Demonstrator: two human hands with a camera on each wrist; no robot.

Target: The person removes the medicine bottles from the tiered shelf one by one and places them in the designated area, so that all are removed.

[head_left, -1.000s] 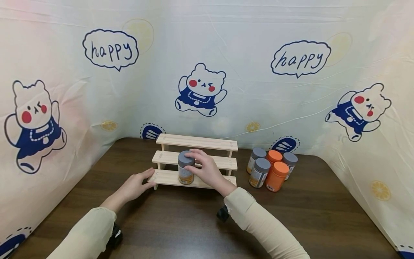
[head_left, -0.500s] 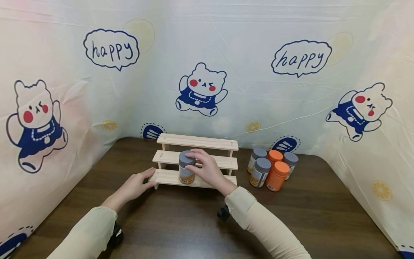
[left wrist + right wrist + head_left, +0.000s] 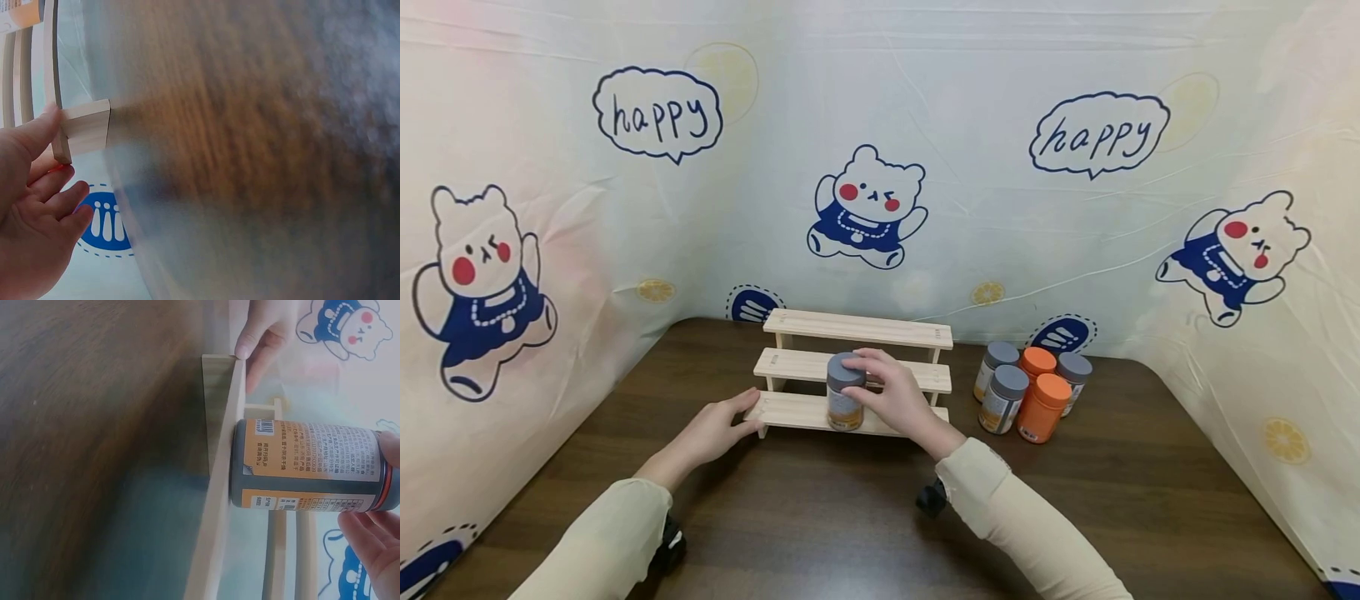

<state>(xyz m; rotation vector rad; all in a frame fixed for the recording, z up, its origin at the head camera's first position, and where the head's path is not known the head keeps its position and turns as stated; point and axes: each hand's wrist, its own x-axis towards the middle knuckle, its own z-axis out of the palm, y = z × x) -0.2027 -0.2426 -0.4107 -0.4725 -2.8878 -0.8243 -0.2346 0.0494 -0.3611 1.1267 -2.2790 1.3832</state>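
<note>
My right hand (image 3: 901, 398) grips a grey-lidded pill bottle (image 3: 845, 408) by its lid. The bottle is upright at the lowest step of a three-tier wooden rack (image 3: 790, 408), around the middle of that step. In the right wrist view its orange and white label (image 3: 306, 450) shows, and its base is right at the board. At the rack's left end my left hand (image 3: 713, 431) holds the end of the lowest board. The left wrist view shows the thumb (image 3: 44, 128) on the board's end (image 3: 61, 147), with fingertips at its other side.
Right of the rack, several bottles stand close together on the brown table (image 3: 820, 517): grey-lidded ones such as this bottle (image 3: 1002, 400) and two orange bottles (image 3: 1043, 410). A printed cloth (image 3: 955, 217) surrounds the table at the back and sides.
Over the last half second my right hand has shifted the grey-lidded pill bottle slightly right along the lowest step. My left hand has stayed on the rack's end.
</note>
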